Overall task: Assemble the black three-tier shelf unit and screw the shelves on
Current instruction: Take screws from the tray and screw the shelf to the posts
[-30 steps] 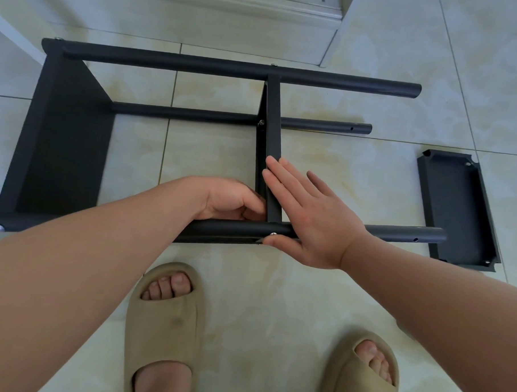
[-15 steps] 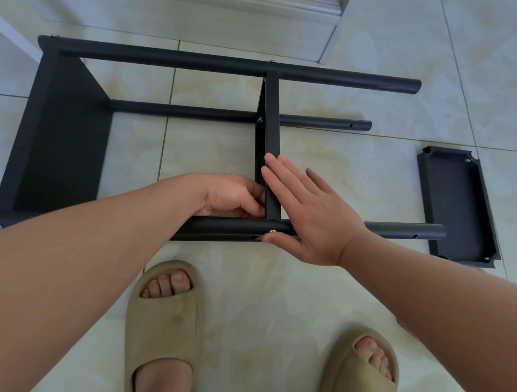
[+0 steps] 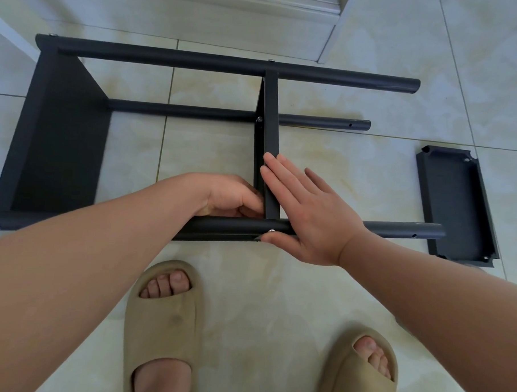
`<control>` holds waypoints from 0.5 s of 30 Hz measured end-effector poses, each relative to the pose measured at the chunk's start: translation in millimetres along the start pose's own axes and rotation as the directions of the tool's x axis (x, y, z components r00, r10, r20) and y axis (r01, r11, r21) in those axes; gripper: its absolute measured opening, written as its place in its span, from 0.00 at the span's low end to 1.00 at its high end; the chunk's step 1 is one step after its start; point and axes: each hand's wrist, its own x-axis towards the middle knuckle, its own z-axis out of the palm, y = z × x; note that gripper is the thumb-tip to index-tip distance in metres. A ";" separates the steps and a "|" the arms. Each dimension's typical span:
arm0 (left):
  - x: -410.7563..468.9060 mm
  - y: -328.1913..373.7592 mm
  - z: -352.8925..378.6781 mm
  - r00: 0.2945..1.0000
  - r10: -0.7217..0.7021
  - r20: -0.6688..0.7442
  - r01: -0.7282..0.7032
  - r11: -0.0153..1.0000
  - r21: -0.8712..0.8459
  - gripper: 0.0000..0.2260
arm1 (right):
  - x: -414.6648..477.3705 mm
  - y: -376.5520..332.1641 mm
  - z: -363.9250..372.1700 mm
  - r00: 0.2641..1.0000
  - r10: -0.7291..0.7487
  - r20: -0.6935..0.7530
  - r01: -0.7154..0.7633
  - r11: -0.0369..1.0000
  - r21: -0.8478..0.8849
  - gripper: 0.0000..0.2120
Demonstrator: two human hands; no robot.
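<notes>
Head view: shelf unit (image 3: 198, 62) lying on floor tiles (image 3: 336, 288).
Right hand (image 3: 310, 210), grip spread flat, presses middle shelf (image 3: 271, 113); left hand (image 3: 230, 197) curls at its joint, grip contents indiscernible.

A domestic room is indicated by glossy cream floor tiles (image 3: 351, 288), a white skirting board (image 3: 230, 5), and tan house slippers (image 3: 162, 325) being worn.

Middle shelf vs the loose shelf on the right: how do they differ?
The middle shelf stands on edge between the poles; the loose shelf lies flat on the floor, hollow side up. The right hand presses flat against the middle shelf; no hand touches the loose shelf. Both are black.
</notes>
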 end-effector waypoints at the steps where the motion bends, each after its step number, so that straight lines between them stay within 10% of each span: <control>1: -0.3 0.8 0.1 1.000 0.002 0.004 -0.002 1.000 0.003 0.12 | 0.0 -0.1 0.1 1.000 0.000 -0.001 0.000 1.000 -0.001 0.45; 15: -3.2 6.5 1.9 0.999 -0.008 -0.035 0.010 0.998 0.062 0.08 | 0.0 -0.4 0.8 1.000 -0.002 -0.006 0.002 1.000 -0.003 0.45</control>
